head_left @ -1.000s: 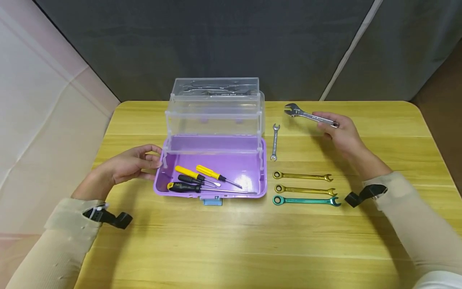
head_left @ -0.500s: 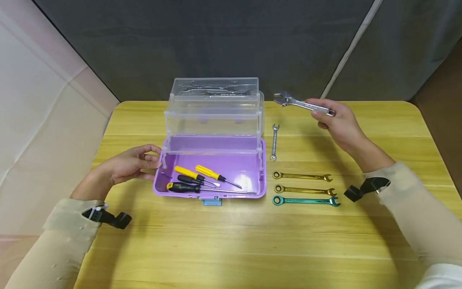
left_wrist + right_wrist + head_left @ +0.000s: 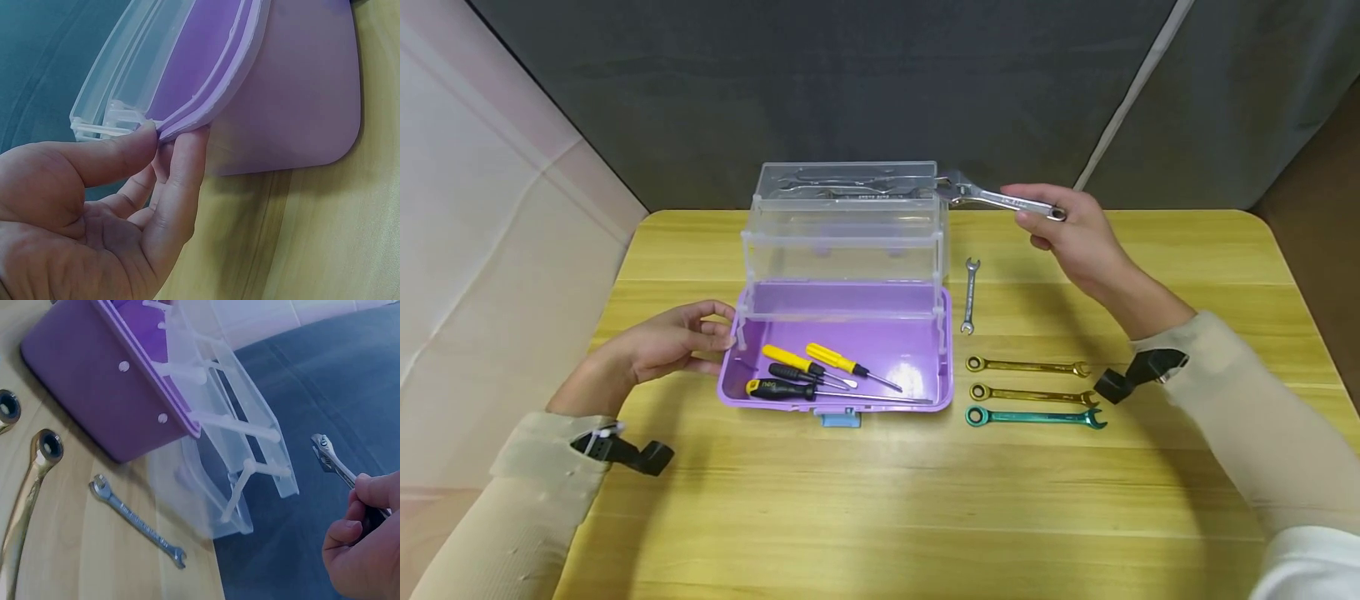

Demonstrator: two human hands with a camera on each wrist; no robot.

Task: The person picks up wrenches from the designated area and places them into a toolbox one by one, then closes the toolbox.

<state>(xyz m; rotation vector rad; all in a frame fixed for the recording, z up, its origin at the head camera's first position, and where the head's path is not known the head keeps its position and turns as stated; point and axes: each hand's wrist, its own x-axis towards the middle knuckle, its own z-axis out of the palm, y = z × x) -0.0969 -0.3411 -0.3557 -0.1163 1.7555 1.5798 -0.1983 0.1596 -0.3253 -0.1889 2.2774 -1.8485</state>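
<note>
Up by the right end of the top clear tray (image 3: 850, 172), the adjustable wrench (image 3: 1009, 202) is held in the air by the right hand (image 3: 1078, 237), thumb on one side and curled fingers on the other, gripping the tail half of the handle. So the wrench sticks out to the left of that hand, head pointing at the tray, hole end back over the thumb. Its long axis runs pretty much sideways, dipping a little toward the hand in the head view. The head overlaps the tray's end there, but the right wrist view shows a gap between them. Meanwhile the left hand (image 3: 673, 340) pinches the left rim of the purple toolbox (image 3: 880, 297), thumb on top, fingers underneath. Nearest loose thing below the wrench is a small double-ended spanner (image 3: 970, 296), lying on the table (image 3: 880, 517) just beside the box.
</note>
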